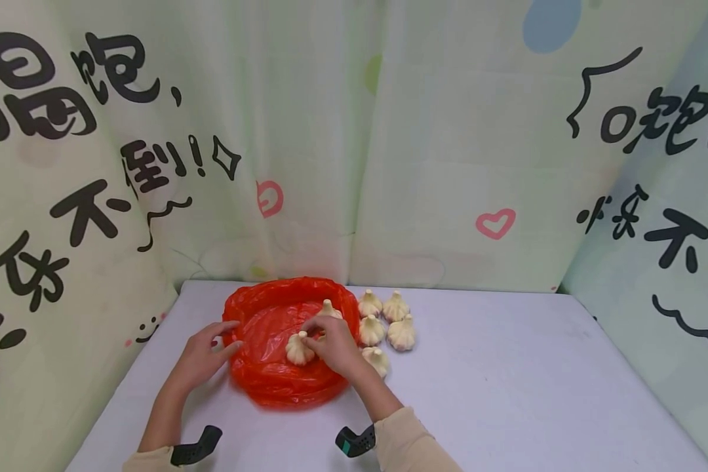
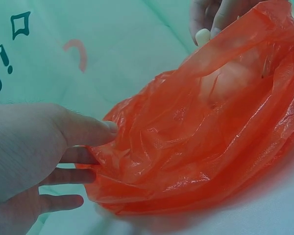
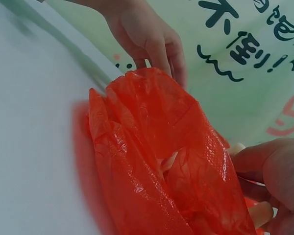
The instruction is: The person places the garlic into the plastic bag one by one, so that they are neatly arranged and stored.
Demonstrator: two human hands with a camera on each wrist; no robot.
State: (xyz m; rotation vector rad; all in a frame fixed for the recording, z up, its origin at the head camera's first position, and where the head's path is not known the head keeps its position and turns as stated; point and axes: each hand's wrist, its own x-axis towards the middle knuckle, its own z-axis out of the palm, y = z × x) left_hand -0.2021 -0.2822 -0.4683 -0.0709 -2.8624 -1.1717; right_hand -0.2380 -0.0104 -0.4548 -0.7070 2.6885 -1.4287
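A red plastic bag (image 1: 259, 328) lies with its mouth spread wide on the table. At its left rim is my left hand (image 1: 203, 354); in the left wrist view the thumb (image 2: 100, 131) lies on the near side of the film and fingertips pass behind it. Over the bag's right part, my right hand (image 1: 335, 344) pinches a garlic bulb (image 1: 298, 350) near its stem. Whether that bulb touches the bag's bottom I cannot tell. Another garlic bulb (image 1: 328, 308) shows just behind the right hand, inside the rim. The film hides part of the bulbs in both wrist views.
Several garlic bulbs (image 1: 401, 333) sit close together just right of the bag. They stand on a white table (image 1: 507, 380) whose back edge meets a printed curtain (image 1: 425, 164). More curtain hangs along the left and right sides.
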